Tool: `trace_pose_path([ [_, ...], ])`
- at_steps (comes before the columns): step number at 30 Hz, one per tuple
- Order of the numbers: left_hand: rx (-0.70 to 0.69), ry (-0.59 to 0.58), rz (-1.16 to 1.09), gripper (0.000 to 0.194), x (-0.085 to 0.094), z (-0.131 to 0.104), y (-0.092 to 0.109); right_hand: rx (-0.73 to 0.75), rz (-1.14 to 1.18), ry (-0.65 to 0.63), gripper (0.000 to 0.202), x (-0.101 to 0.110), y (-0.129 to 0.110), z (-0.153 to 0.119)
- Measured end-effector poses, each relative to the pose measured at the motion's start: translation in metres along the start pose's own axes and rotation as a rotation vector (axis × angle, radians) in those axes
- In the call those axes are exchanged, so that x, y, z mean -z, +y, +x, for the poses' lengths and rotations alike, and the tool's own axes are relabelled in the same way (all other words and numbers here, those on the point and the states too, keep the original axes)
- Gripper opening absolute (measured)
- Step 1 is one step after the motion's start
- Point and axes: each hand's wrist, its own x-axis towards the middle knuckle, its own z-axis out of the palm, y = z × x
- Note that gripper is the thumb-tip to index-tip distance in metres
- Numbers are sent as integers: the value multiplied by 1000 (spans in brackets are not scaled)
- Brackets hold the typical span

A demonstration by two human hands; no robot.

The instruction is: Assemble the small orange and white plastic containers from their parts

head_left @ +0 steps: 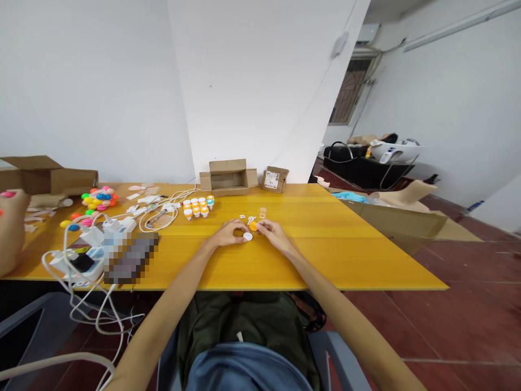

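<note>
My left hand [230, 233] is closed, thumb and fingers curved around a small white round cap [248, 237] just above the table. My right hand [274, 233] pinches an orange round piece [253, 226] close beside the cap, and the two appear to be apart. Just beyond my fingers lie small white pieces with dark spots [242, 216], perhaps dice. A small clear round container [262, 212] stands behind my right hand. Left of my hands, several little white bottles with orange bands [196, 208] are grouped together, one with a teal band [210, 201].
Two cardboard boxes [230, 184] [275, 180] stand along the wall. Leftward are a power strip [97, 255] with white cables, colourful balls [100, 200], paper scraps and a pixelated dark object [132, 259]. Another person's hand [10, 228] reaches in at far left.
</note>
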Motion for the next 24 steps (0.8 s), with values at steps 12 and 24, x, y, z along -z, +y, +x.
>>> trace_pose_path([
  [12,-11,7,-5,22,0,0,-2,29,-43,-35,39,-1,-1,0],
  [24,4,6,3,26,-1,0,-2,36,-62,-40,36,-2,-4,-1],
])
